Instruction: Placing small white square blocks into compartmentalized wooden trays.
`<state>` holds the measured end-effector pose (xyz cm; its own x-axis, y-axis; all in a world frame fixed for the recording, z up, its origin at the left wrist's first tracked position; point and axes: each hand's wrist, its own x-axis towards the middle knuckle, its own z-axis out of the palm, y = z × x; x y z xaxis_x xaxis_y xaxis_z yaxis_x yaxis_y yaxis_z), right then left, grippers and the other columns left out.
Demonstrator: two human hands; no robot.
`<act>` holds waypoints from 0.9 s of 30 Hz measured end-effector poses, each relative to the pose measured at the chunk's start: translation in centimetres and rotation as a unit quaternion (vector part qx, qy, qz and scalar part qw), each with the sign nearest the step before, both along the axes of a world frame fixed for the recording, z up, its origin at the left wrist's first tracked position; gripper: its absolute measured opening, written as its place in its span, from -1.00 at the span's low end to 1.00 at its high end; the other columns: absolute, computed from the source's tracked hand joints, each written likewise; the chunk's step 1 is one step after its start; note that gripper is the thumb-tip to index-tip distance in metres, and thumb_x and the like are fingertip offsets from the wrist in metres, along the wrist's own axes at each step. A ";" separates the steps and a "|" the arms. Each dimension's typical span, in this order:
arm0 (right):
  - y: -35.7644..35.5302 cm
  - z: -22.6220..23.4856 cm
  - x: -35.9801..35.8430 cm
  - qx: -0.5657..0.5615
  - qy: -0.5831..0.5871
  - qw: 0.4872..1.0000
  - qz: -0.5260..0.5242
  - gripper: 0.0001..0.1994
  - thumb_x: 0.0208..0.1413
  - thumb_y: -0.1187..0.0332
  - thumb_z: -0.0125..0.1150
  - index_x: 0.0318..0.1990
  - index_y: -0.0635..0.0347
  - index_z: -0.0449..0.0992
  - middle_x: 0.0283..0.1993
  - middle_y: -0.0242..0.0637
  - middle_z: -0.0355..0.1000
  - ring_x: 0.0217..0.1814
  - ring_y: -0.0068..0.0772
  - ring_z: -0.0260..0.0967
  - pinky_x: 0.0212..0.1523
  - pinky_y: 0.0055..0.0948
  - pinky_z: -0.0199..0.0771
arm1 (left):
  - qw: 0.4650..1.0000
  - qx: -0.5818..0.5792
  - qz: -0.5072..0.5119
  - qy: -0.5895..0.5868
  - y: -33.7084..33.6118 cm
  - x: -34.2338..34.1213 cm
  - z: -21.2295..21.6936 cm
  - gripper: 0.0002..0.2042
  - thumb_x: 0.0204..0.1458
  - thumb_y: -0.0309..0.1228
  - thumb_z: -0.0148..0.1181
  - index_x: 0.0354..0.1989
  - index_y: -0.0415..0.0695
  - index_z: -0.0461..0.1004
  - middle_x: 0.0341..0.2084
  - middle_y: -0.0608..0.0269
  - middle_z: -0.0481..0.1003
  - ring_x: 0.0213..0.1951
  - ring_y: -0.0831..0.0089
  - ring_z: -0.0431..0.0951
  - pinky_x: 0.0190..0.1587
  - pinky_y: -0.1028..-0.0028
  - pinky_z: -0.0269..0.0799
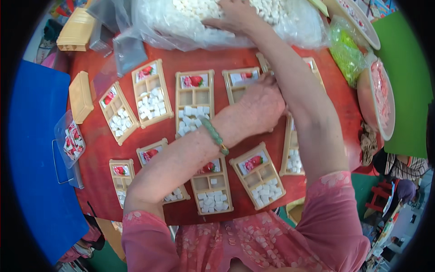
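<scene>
Several tan plastic compartment trays lie on a red table (199, 56), each with a strawberry picture card and small white cubes. My left hand (260, 106) rests, fingers curled, on a tray (238, 84) in the back row; whether it holds cubes is hidden. A green bead bracelet (214, 135) sits on that wrist. My right hand (233, 18) reaches far forward into a big clear bag of white cubes (190, 20), fingers spread over them. A tray (258, 174) near me holds cubes in its lower part.
Stacked empty tan trays (77, 29) stand at the back left, one more (81, 96) on the left edge. A clear tub of picture cards (70, 140) sits left. A green plastic bag (346, 52) and pink-filled bowl (383, 97) lie right.
</scene>
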<state>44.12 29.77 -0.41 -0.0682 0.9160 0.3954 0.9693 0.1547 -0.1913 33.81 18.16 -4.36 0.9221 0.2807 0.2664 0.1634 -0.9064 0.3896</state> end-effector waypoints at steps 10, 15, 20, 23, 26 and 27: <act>4.2 -4.0 5.4 -0.086 -0.034 0.994 0.061 -0.62 0.19 0.20 0.25 0.05 0.27 0.54 -0.06 0.17 0.54 0.00 0.19 0.53 0.04 -0.03 0.54 | 0.996 -0.034 0.015 -0.082 0.5 -0.1 0.5 -0.63 -0.05 -0.54 0.32 -0.05 -0.35 0.44 -0.09 -0.08 0.48 0.01 0.00 0.54 0.14 0.14 0.49; 2.5 -1.6 9.9 -0.087 0.282 0.955 0.005 -0.61 0.20 0.10 0.28 -0.08 0.31 0.63 -0.24 0.04 0.60 -0.31 -0.15 0.56 -0.30 -0.19 0.55 | 0.995 -0.068 0.003 -0.070 0.0 0.2 0.8 -0.38 0.00 -0.46 0.40 0.27 -0.27 0.32 0.19 -0.12 0.40 0.22 -0.07 0.44 0.26 0.14 0.41; -6.8 5.6 7.2 -0.118 0.422 0.896 -0.073 -0.59 0.24 0.02 0.28 -0.10 0.24 0.63 -0.34 -0.27 0.51 -0.42 -0.44 0.39 -0.43 -0.37 0.41 | 0.993 -0.020 0.048 -0.110 0.1 -0.8 0.4 -0.33 0.02 -0.41 0.39 0.32 -0.32 0.27 0.20 -0.23 0.40 0.28 -0.12 0.38 0.33 0.13 0.32; -11.0 4.3 8.1 -0.128 0.444 0.886 -0.025 -0.64 0.28 0.05 0.28 -0.09 0.20 0.62 -0.32 -0.35 0.49 -0.33 -0.54 0.39 -0.42 -0.46 0.38 | 0.991 -0.042 0.047 -0.118 0.6 -0.9 0.4 -0.29 -0.09 -0.46 0.46 0.24 -0.45 0.26 0.10 -0.26 0.45 0.26 -0.09 0.40 0.30 0.13 0.37; -15.2 2.5 8.0 -0.163 0.485 0.857 -0.062 -0.71 0.32 0.14 0.26 -0.09 0.20 0.62 -0.28 -0.40 0.50 -0.25 -0.59 0.40 -0.39 -0.53 0.39 | 0.988 -0.122 0.060 -0.077 0.7 -0.8 1.2 -0.29 -0.10 -0.48 0.46 0.22 -0.43 0.22 0.07 -0.28 0.46 0.20 -0.13 0.44 0.25 0.10 0.41; -16.0 0.5 8.9 -0.140 0.461 0.876 -0.023 -0.75 0.35 0.19 0.22 -0.07 0.19 0.61 -0.28 -0.41 0.51 -0.27 -0.61 0.40 -0.38 -0.55 0.40 | 0.988 -0.122 0.055 -0.079 0.5 -0.5 1.4 -0.29 -0.10 -0.48 0.46 0.22 -0.43 0.22 0.07 -0.28 0.46 0.20 -0.13 0.44 0.25 0.10 0.41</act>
<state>53.05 13.80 0.09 0.2014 0.9792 0.0222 0.3861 -0.0585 -0.9206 33.33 18.65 -2.96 0.8347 0.4505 0.3168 0.1750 -0.7623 0.6231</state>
